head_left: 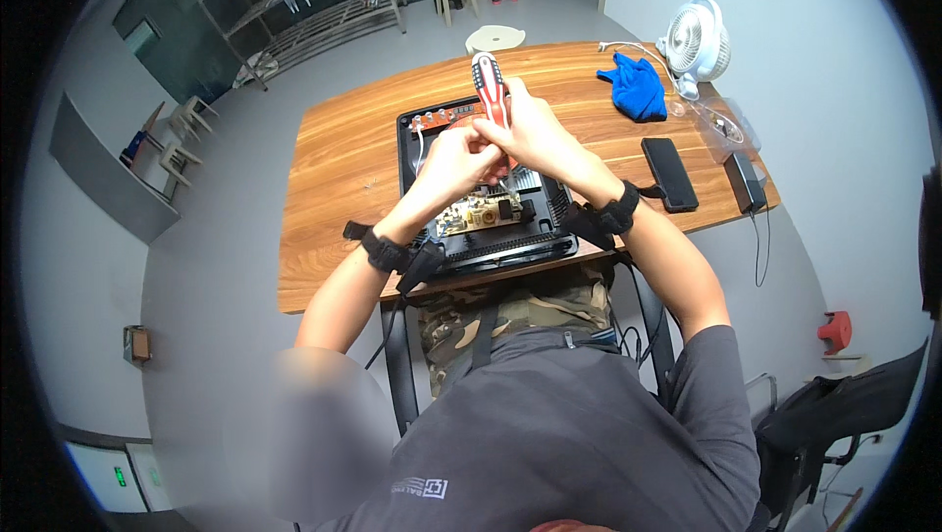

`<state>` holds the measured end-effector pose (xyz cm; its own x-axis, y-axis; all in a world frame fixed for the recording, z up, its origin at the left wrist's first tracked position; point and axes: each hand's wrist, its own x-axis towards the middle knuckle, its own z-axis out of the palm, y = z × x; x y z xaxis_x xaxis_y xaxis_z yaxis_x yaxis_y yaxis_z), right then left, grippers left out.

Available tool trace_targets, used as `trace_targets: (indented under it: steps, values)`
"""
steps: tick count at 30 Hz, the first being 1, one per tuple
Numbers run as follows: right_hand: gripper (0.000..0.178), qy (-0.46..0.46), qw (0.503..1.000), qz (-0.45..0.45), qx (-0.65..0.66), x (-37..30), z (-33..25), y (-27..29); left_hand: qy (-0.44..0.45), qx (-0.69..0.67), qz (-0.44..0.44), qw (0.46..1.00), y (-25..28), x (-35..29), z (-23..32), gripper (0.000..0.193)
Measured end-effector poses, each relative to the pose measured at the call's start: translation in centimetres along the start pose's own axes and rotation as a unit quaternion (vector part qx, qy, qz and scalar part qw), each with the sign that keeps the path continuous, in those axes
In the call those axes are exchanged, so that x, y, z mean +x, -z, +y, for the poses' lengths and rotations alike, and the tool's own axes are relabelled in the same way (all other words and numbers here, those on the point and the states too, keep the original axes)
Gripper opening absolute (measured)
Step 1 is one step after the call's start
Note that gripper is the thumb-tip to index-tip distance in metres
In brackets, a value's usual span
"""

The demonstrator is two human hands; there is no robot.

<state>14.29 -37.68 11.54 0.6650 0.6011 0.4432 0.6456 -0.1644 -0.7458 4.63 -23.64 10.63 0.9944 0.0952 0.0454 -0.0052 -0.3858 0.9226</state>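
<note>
My right hand (538, 136) is closed around a screwdriver (491, 90) with a red, white and black handle, its butt end up and away from me. Close against it, my left hand (456, 161) has its fingers pinched together; what they hold, if anything, is hidden. Both hands are over an opened black appliance housing (405, 139) at the table's near edge. Inside lie a tan circuit board (481, 215) with components, a narrow orange-red board (437, 121) along the far side, and part of a reddish round piece, mostly covered by my hands.
On the wooden table (339, 188), a blue cloth (636, 87), a white fan (697, 41), a black phone (669, 174) and a black box-shaped adapter (745, 185) with a hanging cable are at the right. A clear plastic container (721, 125) stands near the fan. Stools (496, 38) stand beyond.
</note>
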Motion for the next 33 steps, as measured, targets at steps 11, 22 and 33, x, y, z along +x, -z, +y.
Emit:
trace_targets:
  steps: [11,22,33]
  values:
    - [0.049,-0.136,0.976,0.019,-0.170,-1.1,9.3,7.1,0.016,0.172,0.004,0.985,1.6,0.9,-1.1,0.027]
    - [0.056,-0.242,0.942,-0.032,-0.230,-5.1,19.3,6.1,-0.127,0.333,-0.175,0.918,-11.3,11.5,-0.9,0.032]
    - [0.055,-0.182,0.963,-0.071,-0.185,-7.0,24.9,5.2,0.022,0.388,-0.205,0.898,-18.4,16.2,-3.2,0.033]
